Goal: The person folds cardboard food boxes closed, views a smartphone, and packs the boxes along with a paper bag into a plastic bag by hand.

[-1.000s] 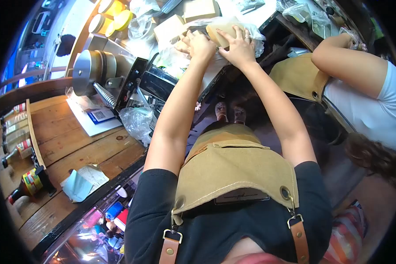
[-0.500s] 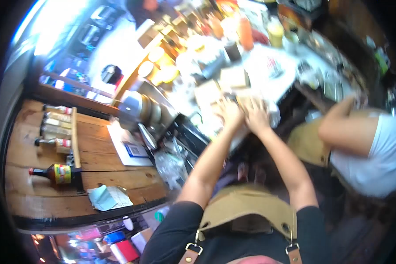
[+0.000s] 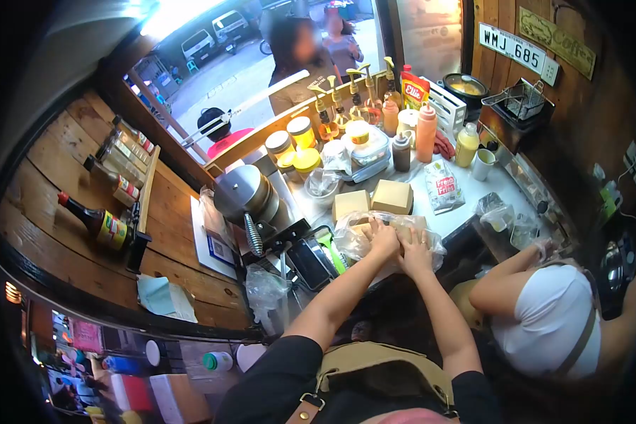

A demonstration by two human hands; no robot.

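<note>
Both hands rest on a clear plastic bag (image 3: pixel 435 256) at the counter's front edge, with brown boxes inside it. My left hand (image 3: pixel 381 240) lies over the left part of the bag, fingers spread. Beside it my right hand (image 3: pixel 415 254), with a ring on one finger, lies flat over the right part, fingers apart. Just behind the bag two closed brown boxes (image 3: pixel 351 205) (image 3: pixel 391 196) stand side by side on the white counter (image 3: pixel 422 201). To the left of the bag is a black tray (image 3: pixel 310 263) with a bright green item (image 3: pixel 329 249).
Sauce bottles (image 3: pixel 426 133), pump bottles (image 3: pixel 354 95), yellow-lidded jars (image 3: pixel 307 160) and a fries bag (image 3: pixel 442 186) stand farther back. A round metal appliance (image 3: pixel 242 191) is at left. A co-worker in a white shirt (image 3: pixel 548 311) is at right. People stand outside the window.
The view has tilted up and shifted, showing more of the counter, window and wall. Both hands remain on the bag; the right hand has come closer to the left.
</note>
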